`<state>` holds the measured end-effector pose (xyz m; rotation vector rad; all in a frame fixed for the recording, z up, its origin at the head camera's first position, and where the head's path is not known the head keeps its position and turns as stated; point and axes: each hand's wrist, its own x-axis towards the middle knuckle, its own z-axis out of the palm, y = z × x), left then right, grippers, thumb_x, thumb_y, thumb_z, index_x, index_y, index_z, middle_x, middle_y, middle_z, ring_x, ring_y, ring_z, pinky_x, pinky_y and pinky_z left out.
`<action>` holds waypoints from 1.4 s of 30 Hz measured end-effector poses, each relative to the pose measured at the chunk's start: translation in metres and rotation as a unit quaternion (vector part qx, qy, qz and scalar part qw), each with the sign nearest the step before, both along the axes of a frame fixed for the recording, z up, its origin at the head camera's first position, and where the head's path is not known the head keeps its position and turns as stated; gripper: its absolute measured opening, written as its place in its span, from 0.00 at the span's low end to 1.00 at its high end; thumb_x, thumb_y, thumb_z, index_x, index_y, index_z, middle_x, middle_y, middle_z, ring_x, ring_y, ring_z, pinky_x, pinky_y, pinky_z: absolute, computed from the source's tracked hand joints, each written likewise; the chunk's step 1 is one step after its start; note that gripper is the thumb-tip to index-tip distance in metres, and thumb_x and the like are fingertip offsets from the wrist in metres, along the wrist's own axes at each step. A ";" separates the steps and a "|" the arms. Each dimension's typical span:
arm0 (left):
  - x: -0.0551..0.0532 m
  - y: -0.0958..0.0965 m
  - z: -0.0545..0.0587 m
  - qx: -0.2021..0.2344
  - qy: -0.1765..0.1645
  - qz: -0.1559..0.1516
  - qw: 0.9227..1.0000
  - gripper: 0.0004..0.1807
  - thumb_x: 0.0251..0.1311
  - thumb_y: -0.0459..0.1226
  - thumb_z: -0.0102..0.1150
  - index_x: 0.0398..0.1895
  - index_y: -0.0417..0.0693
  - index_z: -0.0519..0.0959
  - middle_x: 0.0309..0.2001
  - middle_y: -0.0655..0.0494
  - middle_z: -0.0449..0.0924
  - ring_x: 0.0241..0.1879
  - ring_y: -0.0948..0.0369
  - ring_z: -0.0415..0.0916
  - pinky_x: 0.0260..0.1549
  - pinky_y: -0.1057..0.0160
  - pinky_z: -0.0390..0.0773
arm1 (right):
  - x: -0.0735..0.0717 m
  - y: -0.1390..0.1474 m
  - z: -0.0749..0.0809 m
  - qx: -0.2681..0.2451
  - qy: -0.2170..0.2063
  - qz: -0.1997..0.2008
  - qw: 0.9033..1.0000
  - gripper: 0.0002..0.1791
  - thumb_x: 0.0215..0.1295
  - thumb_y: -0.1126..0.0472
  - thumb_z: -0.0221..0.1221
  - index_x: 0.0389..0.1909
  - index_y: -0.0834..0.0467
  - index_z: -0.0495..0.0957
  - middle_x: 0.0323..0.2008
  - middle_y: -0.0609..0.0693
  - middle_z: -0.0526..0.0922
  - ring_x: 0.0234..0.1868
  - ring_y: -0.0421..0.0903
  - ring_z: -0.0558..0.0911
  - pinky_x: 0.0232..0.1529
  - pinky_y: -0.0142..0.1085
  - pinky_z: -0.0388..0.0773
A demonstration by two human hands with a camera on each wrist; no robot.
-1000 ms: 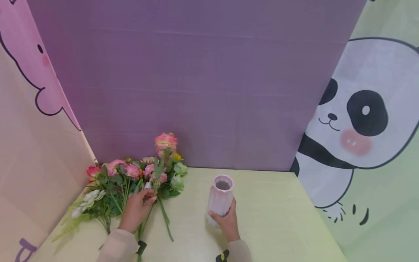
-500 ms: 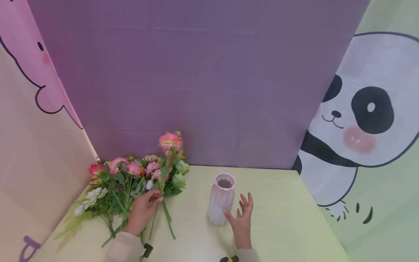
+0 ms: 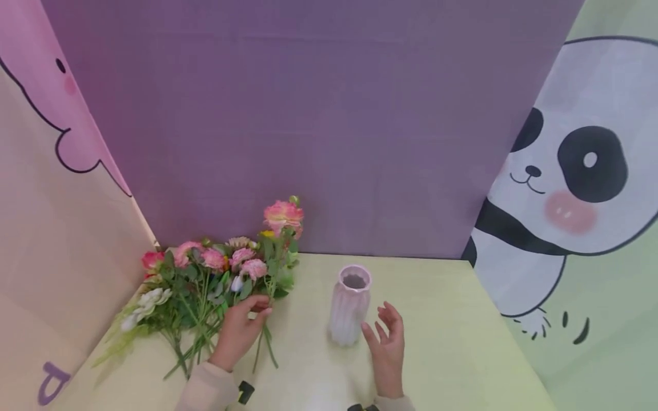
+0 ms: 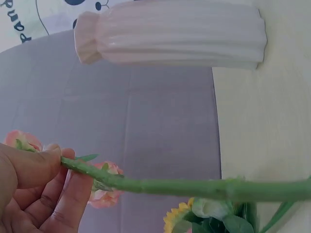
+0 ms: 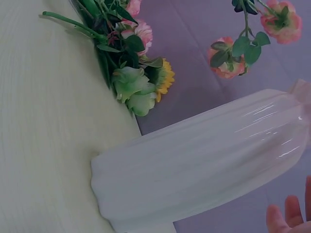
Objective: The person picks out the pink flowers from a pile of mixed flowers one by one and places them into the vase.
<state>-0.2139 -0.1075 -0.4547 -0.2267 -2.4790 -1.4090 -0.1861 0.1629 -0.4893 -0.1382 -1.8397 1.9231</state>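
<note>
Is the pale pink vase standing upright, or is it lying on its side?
Upright: in the head view, the vase stands with its base on the table and its round mouth facing up.

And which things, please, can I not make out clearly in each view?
Head view: the inner bottom of the vase, hidden by its own wall; what lies under the flowers, which cover it.
Left wrist view: the lower end of the stem, cut off by the right edge.
Right wrist view: most of the right hand, cut off at the lower right corner.
</note>
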 end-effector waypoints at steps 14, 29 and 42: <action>0.007 0.027 0.002 0.021 0.038 -0.028 0.999 0.09 0.53 0.28 0.65 0.38 0.45 0.82 0.33 0.57 0.83 0.34 0.61 0.78 0.27 0.69 0.79 | 0.012 -0.015 0.014 0.015 0.032 0.113 0.993 0.15 0.55 0.75 0.62 0.44 0.74 0.75 0.35 0.57 0.83 0.37 0.37 0.81 0.40 0.29 0.79; 0.019 0.049 0.010 0.071 0.020 -0.060 0.995 0.09 0.54 0.30 0.65 0.39 0.45 0.82 0.35 0.57 0.83 0.35 0.61 0.79 0.27 0.69 0.78 | 0.019 -0.054 0.008 0.031 0.017 0.229 0.973 0.11 0.56 0.72 0.62 0.40 0.71 0.77 0.33 0.68 0.80 0.33 0.38 0.82 0.36 0.33 0.82; 0.034 0.067 0.014 0.067 0.029 -0.107 0.992 0.06 0.55 0.31 0.64 0.36 0.46 0.81 0.37 0.57 0.82 0.35 0.63 0.79 0.25 0.69 0.79 | 0.023 -0.068 0.008 0.006 -0.001 0.233 0.972 0.15 0.53 0.76 0.61 0.43 0.73 0.75 0.35 0.44 0.83 0.37 0.38 0.82 0.38 0.31 0.81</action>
